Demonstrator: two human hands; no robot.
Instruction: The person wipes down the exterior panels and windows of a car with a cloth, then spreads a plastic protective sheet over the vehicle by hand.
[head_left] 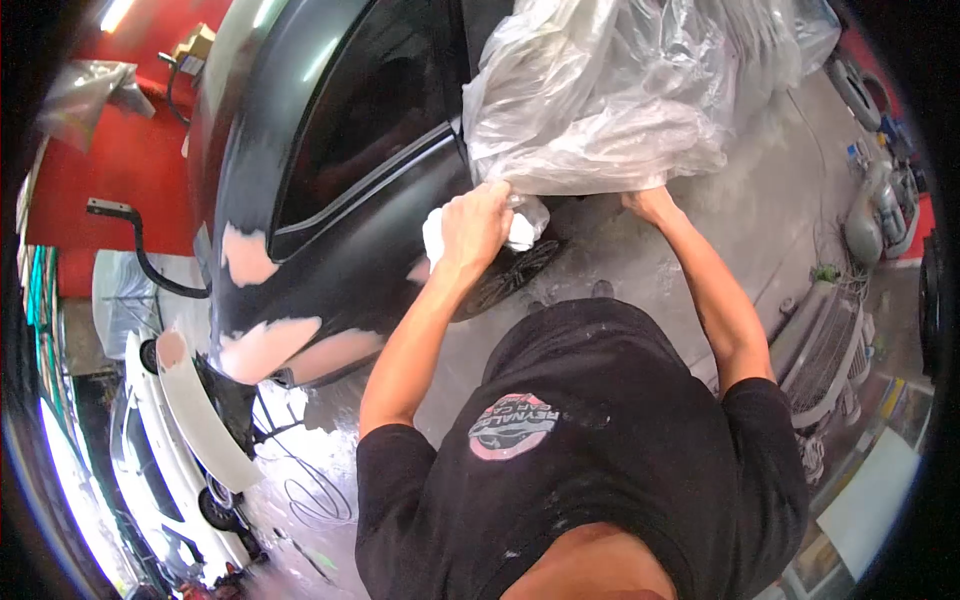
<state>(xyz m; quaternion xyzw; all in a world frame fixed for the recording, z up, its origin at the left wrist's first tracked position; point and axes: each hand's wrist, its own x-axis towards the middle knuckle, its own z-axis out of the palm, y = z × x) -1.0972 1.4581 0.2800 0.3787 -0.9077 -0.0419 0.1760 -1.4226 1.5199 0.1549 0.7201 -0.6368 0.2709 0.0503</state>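
A crumpled clear plastic sheet [610, 110] hangs over something beside the dark car [370, 240]; what it covers is hidden. My left hand [475, 228] is closed at the sheet's lower left corner, next to the car's side. A white wad [520, 232], cloth or paper, sticks out on both sides of that fist, with a bit of clear plastic around it. At the sheet's lower right edge is my right hand [650, 204], its fingers curled under the plastic and partly hidden. Between both hands the sheet's bottom edge runs nearly straight.
Pinkish filler patches [270, 345] mark the car's rear corner. A wheel [515, 275] sits below my left hand. Car parts [825, 350] lie along the right side. A loose cable [320, 495] is on the floor, near a white car [165, 470] and a pale bumper-like panel [205, 420].
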